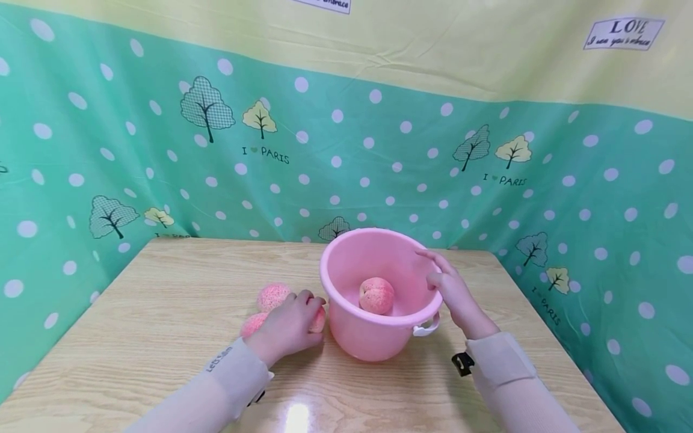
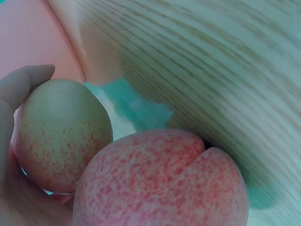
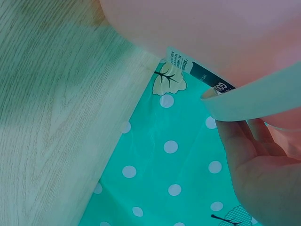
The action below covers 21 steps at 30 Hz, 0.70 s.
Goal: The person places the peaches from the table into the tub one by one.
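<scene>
A pink bucket [image 1: 352,337] stands on the wooden table, with one peach [image 1: 376,296] inside it. My right hand [image 1: 457,297] grips the bucket's right rim, and the right wrist view shows its fingers beside the pale handle [image 3: 254,101]. To the left of the bucket, my left hand [image 1: 289,322] holds a peach [image 2: 63,134], pale on one side and speckled red, close to the bucket wall. Another peach [image 2: 160,183] fills the foreground of the left wrist view. In the head view two peaches, a rear one [image 1: 273,296] and a nearer one [image 1: 252,325], lie beside the left hand.
The wooden table [image 1: 178,313] extends to both sides of the bucket. A green and yellow cloth [image 1: 325,156] with white dots and trees hangs behind it and along both sides. A white handle joint [image 1: 426,326] juts from the bucket's right front.
</scene>
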Each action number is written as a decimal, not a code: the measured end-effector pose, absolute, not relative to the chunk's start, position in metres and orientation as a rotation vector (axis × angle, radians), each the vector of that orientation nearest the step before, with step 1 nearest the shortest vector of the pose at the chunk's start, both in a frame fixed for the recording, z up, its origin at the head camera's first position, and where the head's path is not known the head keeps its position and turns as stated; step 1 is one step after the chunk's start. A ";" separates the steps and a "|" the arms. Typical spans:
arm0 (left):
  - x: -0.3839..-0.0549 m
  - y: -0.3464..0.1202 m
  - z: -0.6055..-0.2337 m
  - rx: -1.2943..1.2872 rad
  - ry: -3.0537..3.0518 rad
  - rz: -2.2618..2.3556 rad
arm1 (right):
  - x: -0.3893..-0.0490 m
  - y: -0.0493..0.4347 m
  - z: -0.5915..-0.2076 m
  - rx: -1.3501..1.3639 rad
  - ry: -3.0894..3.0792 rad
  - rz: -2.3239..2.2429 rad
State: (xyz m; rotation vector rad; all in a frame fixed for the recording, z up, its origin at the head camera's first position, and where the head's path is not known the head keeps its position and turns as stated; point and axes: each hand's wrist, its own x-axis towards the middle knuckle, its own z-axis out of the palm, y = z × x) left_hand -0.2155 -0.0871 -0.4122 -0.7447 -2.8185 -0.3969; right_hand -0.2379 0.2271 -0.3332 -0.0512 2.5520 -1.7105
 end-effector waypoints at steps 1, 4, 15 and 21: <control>-0.215 -0.087 -0.411 -0.740 -2.820 -0.401 | -0.238 0.227 -0.333 -0.051 2.552 -1.711; -0.215 -0.088 -0.409 -0.722 -2.828 -0.415 | -0.238 0.227 -0.334 -0.050 2.555 -1.708; -0.213 -0.088 -0.398 -0.702 -2.867 -0.445 | -0.238 0.228 -0.335 -0.049 2.564 -1.703; -0.212 -0.091 -0.394 -0.682 -2.875 -0.430 | -0.238 0.228 -0.334 -0.053 2.572 -1.693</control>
